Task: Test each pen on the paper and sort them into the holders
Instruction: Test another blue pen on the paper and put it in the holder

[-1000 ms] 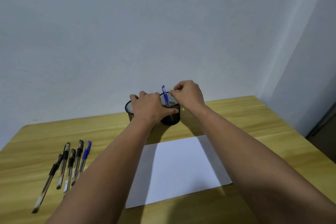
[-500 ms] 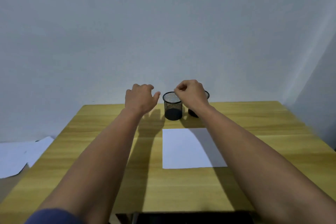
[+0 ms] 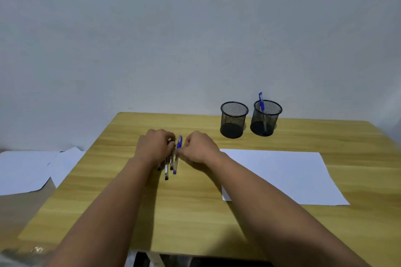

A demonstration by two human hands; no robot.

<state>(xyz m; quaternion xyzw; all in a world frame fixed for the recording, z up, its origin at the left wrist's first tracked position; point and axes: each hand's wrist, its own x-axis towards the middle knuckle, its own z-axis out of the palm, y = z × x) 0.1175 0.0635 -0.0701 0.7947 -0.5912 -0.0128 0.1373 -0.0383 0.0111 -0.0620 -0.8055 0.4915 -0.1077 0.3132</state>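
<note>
Several black pens (image 3: pixel 166 170) and one blue-capped pen (image 3: pixel 178 143) lie side by side on the wooden table (image 3: pixel 195 212), left of centre. My left hand (image 3: pixel 155 145) is curled over the cap ends of the black pens. My right hand (image 3: pixel 198 147) pinches the blue-capped pen at its middle, and the pen still touches the table. At the back stand two black mesh holders. The left holder (image 3: pixel 234 120) is empty. The right holder (image 3: pixel 267 119) has one blue pen (image 3: pixel 261 103) upright in it. A white sheet of paper (image 3: pixel 280 176) lies to the right of my hands.
The table ends close to the pale wall behind the holders. Loose white sheets (image 3: pixel 26 171) lie on the floor beyond the table's left edge. A dark gap (image 3: pixel 195 262) shows under the near edge.
Both hands have left the holders and come down to the row of pens on the left. The view has swung left, so the holders and paper now sit to the right.
</note>
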